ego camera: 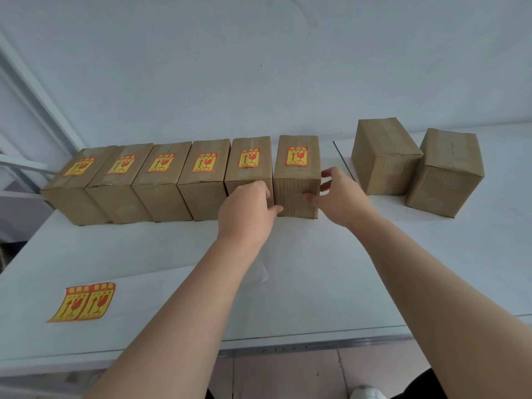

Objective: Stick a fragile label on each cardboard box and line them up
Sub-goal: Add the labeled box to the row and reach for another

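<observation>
The left hand (pixel 247 208) and right hand (pixel 338 194) grip the labelled box (pixel 298 168) by its sides, probably to join it to the row (pixel 161 180).

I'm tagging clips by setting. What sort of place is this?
Probably an indoor packing or shipping bench: a plain white table against a bare wall, a row of taped cardboard boxes wearing fragile labels, the left hand and right hand on the end box, and a spare label sheet.

Eight cardboard boxes (pixel 296 194) — eight fragile labels (pixel 83 302)
</observation>
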